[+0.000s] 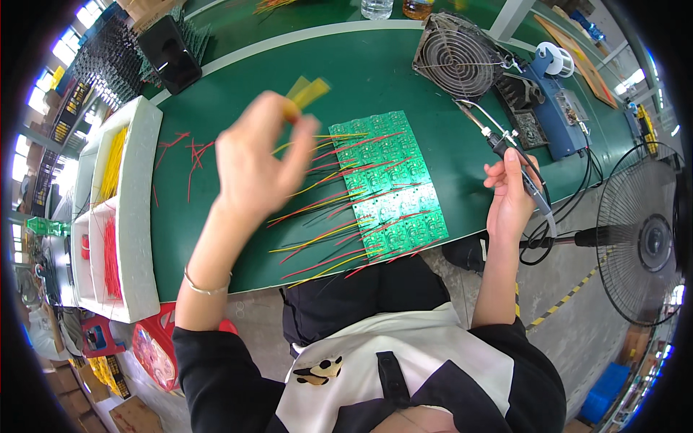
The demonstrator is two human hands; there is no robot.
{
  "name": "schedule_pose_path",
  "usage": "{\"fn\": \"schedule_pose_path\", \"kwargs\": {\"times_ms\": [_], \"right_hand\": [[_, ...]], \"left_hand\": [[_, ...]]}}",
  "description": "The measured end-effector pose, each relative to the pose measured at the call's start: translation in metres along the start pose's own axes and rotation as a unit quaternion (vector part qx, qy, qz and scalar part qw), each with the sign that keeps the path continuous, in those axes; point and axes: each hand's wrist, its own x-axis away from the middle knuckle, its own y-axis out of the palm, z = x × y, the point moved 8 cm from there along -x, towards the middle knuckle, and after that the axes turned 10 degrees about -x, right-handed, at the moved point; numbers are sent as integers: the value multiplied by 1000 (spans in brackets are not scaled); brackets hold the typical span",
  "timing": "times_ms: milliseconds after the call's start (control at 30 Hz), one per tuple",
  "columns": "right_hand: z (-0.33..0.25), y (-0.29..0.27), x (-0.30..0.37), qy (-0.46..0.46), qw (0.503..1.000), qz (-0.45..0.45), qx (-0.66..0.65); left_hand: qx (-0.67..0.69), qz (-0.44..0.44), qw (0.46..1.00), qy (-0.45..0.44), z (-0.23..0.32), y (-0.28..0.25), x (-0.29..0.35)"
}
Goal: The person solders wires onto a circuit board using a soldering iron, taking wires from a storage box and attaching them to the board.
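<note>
My left hand [256, 155] is raised over the table, left of a green circuit board panel [422, 173]. Its fingers are pinched on what looks like a yellow wire [310, 94], smeared by motion. Several red, yellow and black wires [310, 242] stick out from the panel toward the left, lying over the boards and the green mat. My right hand [509, 195] is closed around a soldering iron [530, 186] with a thin metal tube beside its tip. The tip points up and left, well clear of the panel.
A white foam tray [141, 224] on the left holds yellow and red wires. Loose red wires [193, 153] lie near it. At the back right stand a square fan [462, 61] and a blue soldering station [559, 119] with a spool. A round fan [642, 238] is beyond the table's right edge.
</note>
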Motion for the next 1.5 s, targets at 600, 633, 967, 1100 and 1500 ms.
{"fn": "schedule_pose_path", "kwargs": {"times_ms": [600,633,967,1100,1500], "right_hand": [[-4,18,-2,-42,995,-19,83],[-4,18,-2,-42,996,-20,80],[-5,11,3,-25,999,-2,47],[1,17,18,17,999,-39,27],[13,37,40,94,984,-150,17]], "left_hand": [[122,-168,977,42,33,64,34],[135,-159,978,27,30,62,32],[196,-173,960,-97,-1,70,27],[235,-220,937,-135,-6,81,34],[204,-219,945,-135,-6,82,34]]}}
